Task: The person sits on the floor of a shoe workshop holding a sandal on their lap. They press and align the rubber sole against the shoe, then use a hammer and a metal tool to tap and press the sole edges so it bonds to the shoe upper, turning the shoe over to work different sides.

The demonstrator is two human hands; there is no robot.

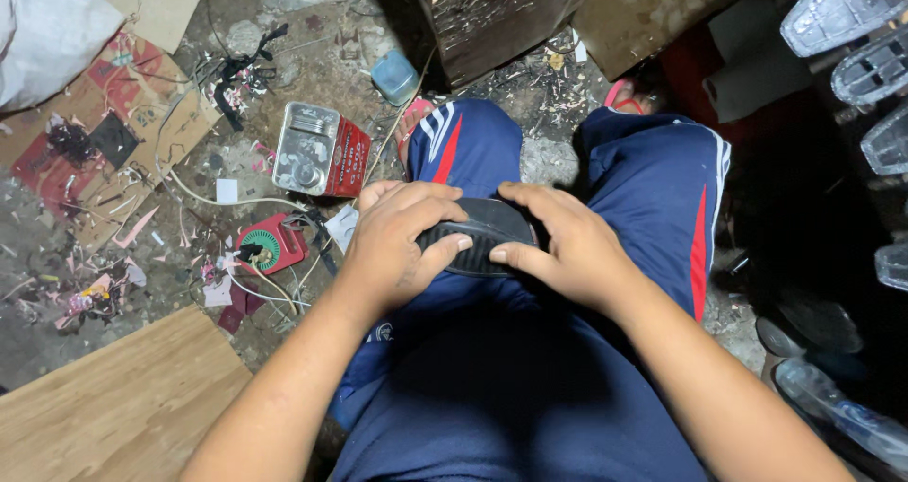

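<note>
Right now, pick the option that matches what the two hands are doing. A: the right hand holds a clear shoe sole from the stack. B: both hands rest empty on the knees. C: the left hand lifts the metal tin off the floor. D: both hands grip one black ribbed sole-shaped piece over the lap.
D: the left hand and right hand both clasp the black ribbed piece over the lap, thumbs pressed on it.

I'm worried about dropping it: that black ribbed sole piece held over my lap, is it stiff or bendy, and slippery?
The black ribbed piece probably flexes a little: it looks thin and curved. Its ridges likely resist slipping. The left hand and right hand both pinch it, suggesting it is light.
</note>
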